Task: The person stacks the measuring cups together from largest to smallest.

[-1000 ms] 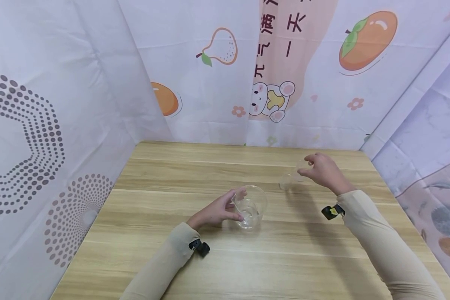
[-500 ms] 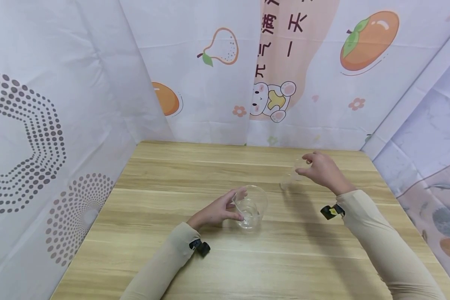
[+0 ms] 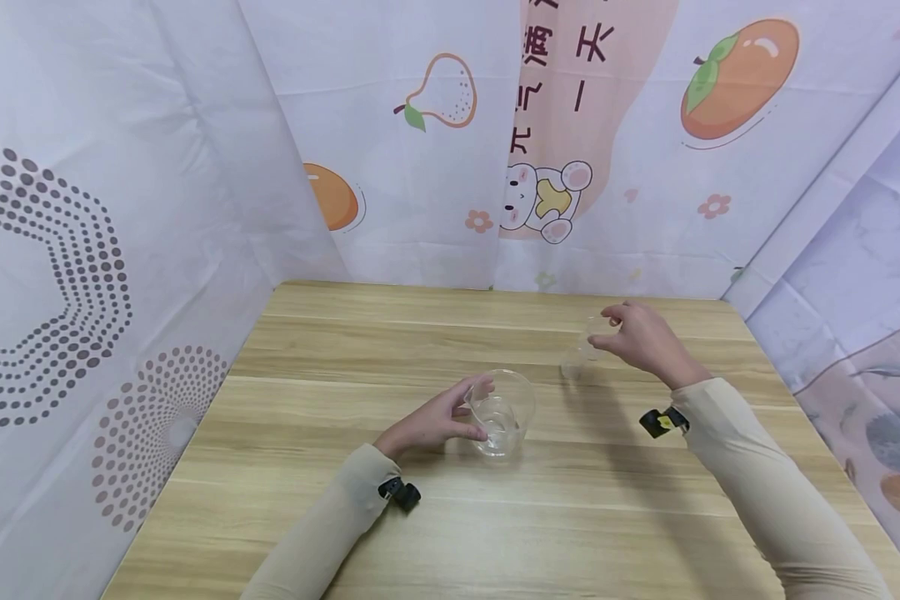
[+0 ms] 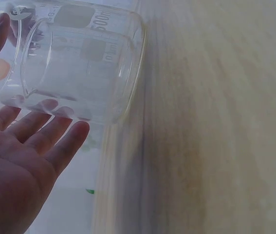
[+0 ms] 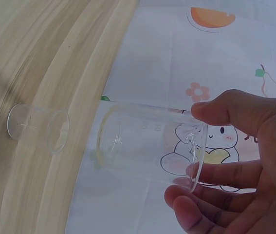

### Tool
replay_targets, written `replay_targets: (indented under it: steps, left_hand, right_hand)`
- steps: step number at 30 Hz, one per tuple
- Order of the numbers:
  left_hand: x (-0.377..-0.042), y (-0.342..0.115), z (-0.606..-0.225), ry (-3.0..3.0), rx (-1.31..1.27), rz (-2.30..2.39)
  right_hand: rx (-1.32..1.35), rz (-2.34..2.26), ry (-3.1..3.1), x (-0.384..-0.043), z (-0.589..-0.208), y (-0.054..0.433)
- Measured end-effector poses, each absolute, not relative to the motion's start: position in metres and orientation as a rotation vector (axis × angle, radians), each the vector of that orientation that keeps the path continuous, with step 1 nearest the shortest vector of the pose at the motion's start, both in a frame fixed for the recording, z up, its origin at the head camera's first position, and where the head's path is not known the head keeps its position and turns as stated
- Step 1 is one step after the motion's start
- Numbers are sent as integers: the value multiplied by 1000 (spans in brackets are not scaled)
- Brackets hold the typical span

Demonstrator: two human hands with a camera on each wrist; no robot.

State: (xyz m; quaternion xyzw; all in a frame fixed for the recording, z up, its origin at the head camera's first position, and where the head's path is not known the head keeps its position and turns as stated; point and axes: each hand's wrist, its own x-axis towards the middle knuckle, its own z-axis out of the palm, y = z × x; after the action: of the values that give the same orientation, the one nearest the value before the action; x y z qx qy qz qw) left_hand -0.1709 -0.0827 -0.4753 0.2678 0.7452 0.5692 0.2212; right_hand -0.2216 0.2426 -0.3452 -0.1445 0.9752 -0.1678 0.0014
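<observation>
My left hand (image 3: 429,421) grips a large glass beaker (image 3: 523,400) from its left side; the beaker stands on the table. Nested in it is a smaller beaker (image 4: 79,63), and the left wrist view shows printed markings on both. My right hand (image 3: 641,340) pinches a clear beaker (image 5: 150,146) near its rim, thumb on one side and fingers on the other. That beaker is held above the table, a little apart from a smaller clear beaker (image 5: 38,126) standing there. In the head view the held beaker and the small one look very faint.
The wood-grain table (image 3: 360,533) meets a white printed curtain (image 3: 390,208) at its back edge. More fabric hangs at the left and right. A black camera (image 3: 400,494) sits on the left wrist and another camera (image 3: 664,422) on the right.
My right hand has shifted slightly left with the beaker, closer to over the small one. The left hand and the large beaker have stayed put.
</observation>
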Motion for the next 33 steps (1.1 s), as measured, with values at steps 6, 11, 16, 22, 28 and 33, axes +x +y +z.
replay_targets:
  steps: [6, 11, 16, 22, 28, 33]
  left_hand:
    - [-170, -83, -475, 2046, 739, 1587]
    - [-170, -83, -475, 2048, 724, 1581]
    - [-170, -83, -476, 2041, 738, 1583]
    - [-171, -84, -477, 2043, 739, 1577]
    - [-172, -83, -477, 2039, 744, 1578]
    - [-172, -83, -477, 2053, 738, 1565]
  right_hand:
    - [-466, -539, 3061, -221, -345, 241]
    - [-458, -550, 3055, -220, -346, 241]
    - [-454, -550, 3052, -219, -345, 239]
    - [-461, -564, 3057, -219, -344, 238]
    - [-468, -561, 3069, -219, -343, 237]
    - [-472, -570, 3067, -218, -343, 235]
